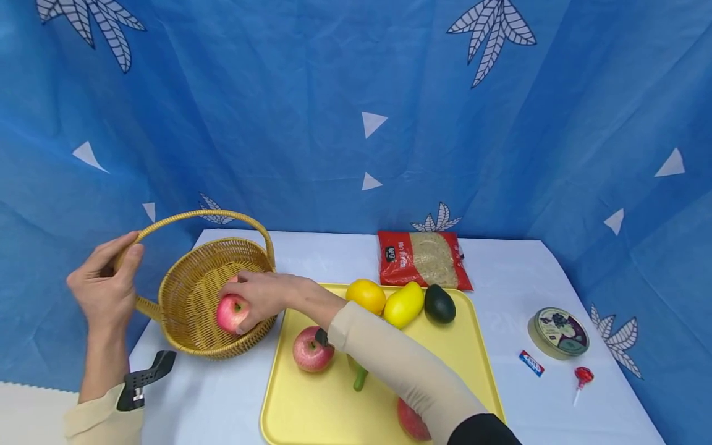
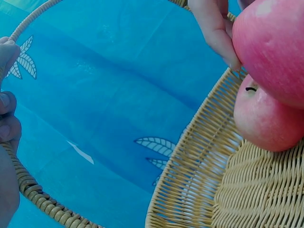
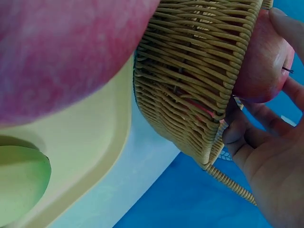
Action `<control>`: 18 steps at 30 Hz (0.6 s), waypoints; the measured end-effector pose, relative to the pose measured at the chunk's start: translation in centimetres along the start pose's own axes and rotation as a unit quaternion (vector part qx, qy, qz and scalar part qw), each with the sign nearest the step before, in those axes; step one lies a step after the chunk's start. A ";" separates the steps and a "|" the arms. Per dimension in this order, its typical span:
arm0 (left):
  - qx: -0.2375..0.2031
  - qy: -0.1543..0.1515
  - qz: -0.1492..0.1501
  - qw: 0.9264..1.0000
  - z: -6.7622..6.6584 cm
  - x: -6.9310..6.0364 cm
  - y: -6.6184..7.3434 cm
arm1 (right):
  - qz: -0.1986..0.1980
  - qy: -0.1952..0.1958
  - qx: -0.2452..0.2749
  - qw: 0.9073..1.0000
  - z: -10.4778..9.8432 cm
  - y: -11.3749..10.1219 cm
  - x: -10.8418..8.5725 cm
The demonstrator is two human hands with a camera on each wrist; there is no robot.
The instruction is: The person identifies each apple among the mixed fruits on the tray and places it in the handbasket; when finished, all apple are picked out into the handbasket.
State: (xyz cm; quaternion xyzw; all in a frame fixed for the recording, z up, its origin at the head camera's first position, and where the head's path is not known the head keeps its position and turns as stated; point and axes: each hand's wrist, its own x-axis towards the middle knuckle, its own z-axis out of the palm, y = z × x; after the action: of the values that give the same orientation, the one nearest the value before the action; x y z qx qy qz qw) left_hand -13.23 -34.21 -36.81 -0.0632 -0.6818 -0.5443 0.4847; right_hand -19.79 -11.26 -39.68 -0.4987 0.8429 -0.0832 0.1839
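Observation:
My left hand [image 1: 108, 281] grips the arched handle [image 1: 206, 213] of a wicker basket [image 1: 194, 296], at the handle's left side. The basket tilts at the left of the table. Over its right side, my right hand [image 1: 264, 296] holds a pink-red apple [image 1: 232, 313], thumb and fingers around it near the rim. A second apple [image 2: 266, 116] shows close to it in the left wrist view; the hand partly hides it in the head view. In the right wrist view the held apple [image 3: 266, 61] shows its stem, beside the basket wall [image 3: 194, 61].
A yellow tray [image 1: 356, 426] bears apples [image 1: 313, 350], an orange-yellow fruit [image 1: 366, 296], a lemon [image 1: 403, 305], an avocado [image 1: 440, 304] and a green item [image 1: 360, 378] partly under my sleeve. Behind lies a red bag [image 1: 425, 259]. Rightward are a tin [image 1: 559, 332], small packet [image 1: 531, 363] and lollipop [image 1: 583, 374].

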 end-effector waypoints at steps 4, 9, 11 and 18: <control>-0.001 0.001 -0.002 1.000 0.0 0.1 -0.1 | 0.001 0.006 0.004 1.000 -0.1 0.4 0.1; 0.002 0.002 -0.007 1.000 -0.1 0.1 -0.4 | -0.001 0.014 0.000 1.000 -0.1 0.8 0.2; 0.004 0.002 -0.008 1.000 -0.1 0.1 -0.4 | 0.002 0.014 -0.006 1.000 0.0 0.9 0.3; 0.003 0.000 -0.007 1.000 -0.1 0.2 -0.3 | 0.010 0.022 -0.031 0.999 0.2 1.3 0.9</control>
State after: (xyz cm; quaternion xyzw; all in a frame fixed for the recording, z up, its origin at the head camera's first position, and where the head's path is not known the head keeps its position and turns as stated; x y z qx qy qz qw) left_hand -13.41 -34.48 -36.90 -0.0567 -0.6837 -0.5460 0.4809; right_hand -21.13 -11.40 -40.50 -0.4934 0.8540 -0.0662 0.1513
